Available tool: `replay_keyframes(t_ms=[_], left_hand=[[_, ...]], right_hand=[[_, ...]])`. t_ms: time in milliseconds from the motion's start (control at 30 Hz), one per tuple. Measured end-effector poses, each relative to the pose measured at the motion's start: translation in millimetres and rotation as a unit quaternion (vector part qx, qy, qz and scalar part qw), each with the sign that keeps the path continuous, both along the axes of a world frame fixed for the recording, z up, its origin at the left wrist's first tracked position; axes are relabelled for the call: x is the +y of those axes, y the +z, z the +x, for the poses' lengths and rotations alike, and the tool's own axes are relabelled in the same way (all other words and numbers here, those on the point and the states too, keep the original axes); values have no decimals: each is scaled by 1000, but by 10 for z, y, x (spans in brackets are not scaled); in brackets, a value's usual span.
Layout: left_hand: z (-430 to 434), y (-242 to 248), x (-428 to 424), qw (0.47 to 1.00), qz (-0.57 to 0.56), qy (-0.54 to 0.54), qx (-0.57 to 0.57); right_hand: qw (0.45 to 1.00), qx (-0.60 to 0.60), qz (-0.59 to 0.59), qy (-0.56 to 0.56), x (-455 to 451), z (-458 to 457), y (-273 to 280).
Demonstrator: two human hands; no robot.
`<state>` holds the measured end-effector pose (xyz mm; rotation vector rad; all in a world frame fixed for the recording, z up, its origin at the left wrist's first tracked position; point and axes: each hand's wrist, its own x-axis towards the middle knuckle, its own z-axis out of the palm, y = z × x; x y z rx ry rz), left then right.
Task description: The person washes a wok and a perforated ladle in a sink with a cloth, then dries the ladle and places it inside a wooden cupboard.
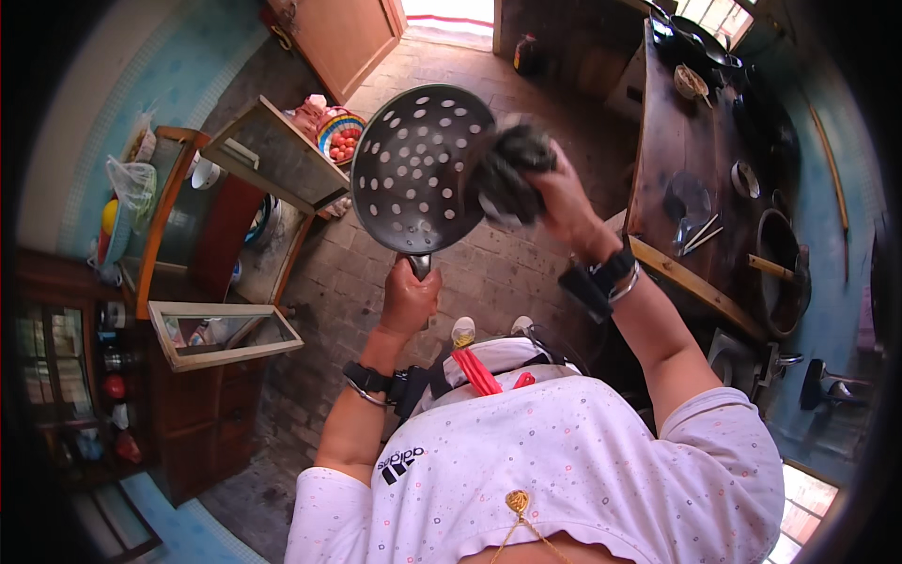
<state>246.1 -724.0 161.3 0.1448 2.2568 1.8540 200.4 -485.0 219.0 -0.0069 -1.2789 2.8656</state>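
My left hand [412,296] grips the handle of a dark frying pan [423,166], holding it up in front of me above the floor. Pale round dots cover the face of the pan that is turned towards me. Bunched in my right hand [567,201] is a dark cloth [511,169], blurred by motion. It lies over the pan's right rim and hides part of it. Whether the cloth presses on the metal, I cannot tell.
At left, a wooden cabinet [165,222] has its glazed doors swung out. Behind the upper door sits a colourful basket [328,130] of round red produce. On the right, a dark wooden counter [659,141] bears a bowl [690,83], pale sticks [701,236] and a large pot [775,282].
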Motion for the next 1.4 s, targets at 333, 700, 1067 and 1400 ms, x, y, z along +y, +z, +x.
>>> replay_keyframes(t_ms=[333,700,1067,1400], left_hand=[[-110,405,-100,994,-17,-106,-30],[-56,551,119,996,-40,-78,-7],[-42,487,-4,998,2,-57,-17],[102,437,208,997,-68,-42,-20]], right_hand=[[832,356,423,45,-941,-132,191],[718,393,544,-184,-1000,-372,284],[658,236,713,-53,-671,-327,-157],[943,102,309,-62,-1044,-294,520]])
